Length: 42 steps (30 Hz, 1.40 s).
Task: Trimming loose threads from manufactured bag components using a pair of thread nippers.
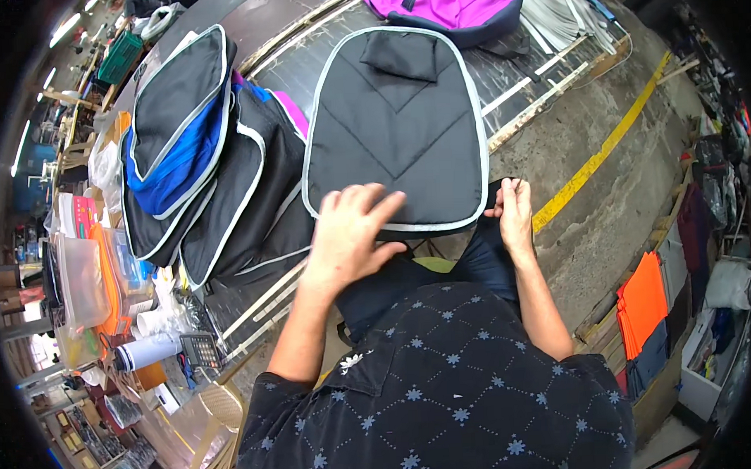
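In front of me lies a black padded backpack panel (397, 143), rounded at the top, with light grey piping and stitched V-shaped lines. A small black pad or pouch (400, 55) rests at its top. My left hand (355, 235) is over the panel's lower left corner, its fingers spread; whether it presses on the cloth I cannot tell. Beside the lower right corner, my right hand (514, 217) is turned up with its fingers drawn together. What they hold, if anything, is too small to make out.
Left of the panel sits a pile of black and blue backpacks (216, 166) with grey piping. A magenta and navy backpack (450, 9) lies at the table's far side. A calculator (200, 351) and a white bottle (148, 352) are at the left. Orange cloth (643, 304) hangs at right.
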Motion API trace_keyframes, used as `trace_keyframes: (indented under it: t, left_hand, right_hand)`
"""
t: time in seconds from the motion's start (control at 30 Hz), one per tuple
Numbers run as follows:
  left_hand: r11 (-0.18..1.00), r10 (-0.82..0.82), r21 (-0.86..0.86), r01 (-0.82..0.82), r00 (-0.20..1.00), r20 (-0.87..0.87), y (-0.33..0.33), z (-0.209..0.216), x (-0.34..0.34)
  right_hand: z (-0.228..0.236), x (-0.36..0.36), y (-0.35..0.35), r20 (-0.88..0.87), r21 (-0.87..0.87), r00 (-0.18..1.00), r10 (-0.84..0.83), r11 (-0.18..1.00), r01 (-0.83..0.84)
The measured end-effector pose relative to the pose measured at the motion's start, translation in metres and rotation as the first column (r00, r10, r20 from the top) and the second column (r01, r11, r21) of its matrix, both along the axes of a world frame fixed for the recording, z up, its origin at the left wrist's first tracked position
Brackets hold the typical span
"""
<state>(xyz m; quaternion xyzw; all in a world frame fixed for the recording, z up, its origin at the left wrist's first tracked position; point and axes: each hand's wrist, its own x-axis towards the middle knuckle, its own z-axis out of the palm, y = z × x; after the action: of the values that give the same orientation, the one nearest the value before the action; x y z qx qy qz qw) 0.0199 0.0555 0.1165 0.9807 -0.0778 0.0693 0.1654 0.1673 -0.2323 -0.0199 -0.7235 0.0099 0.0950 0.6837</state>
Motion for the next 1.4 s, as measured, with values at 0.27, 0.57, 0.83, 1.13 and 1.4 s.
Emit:
trace_keyframes:
  t: [0.27, 0.57, 0.83, 1.13, 1.4]
  left_hand:
    - [0.987, -0.158, 0.065, 0.150, 0.978, 0.134, -0.054, -0.032, 0.037]
    - [0.541, 0.533, -0.821, -0.180, 0.829, 0.169, -0.024, 0.016, 0.032]
    - [-0.477, 0.560, -0.813, 0.335, 0.829, 0.013, 0.001, -0.031, 0.100]
    - [-0.430, 0.470, -0.884, -0.183, 0.791, -0.392, -0.010, -0.139, 0.040]
    - [0.728, 0.528, -0.670, -0.148, 0.744, 0.409, -0.035, -0.051, 0.000]
  right_hand:
    - [-0.015, 0.002, -0.025, 0.021, 0.060, 0.996, -0.083, 0.995, 0.081]
    - [0.011, 0.011, -0.027, 0.163, 0.354, 0.922, -0.351, 0.893, 0.277]
    - [0.037, 0.021, -0.031, 0.159, 0.398, 0.933, -0.324, 0.885, 0.240]
    - [0.029, 0.013, -0.024, -0.004, 0.328, 0.999, -0.040, 0.944, 0.039]
    - [0.021, 0.010, 0.015, 0.050, 0.232, 0.999, 0.006, 0.972, -0.017]
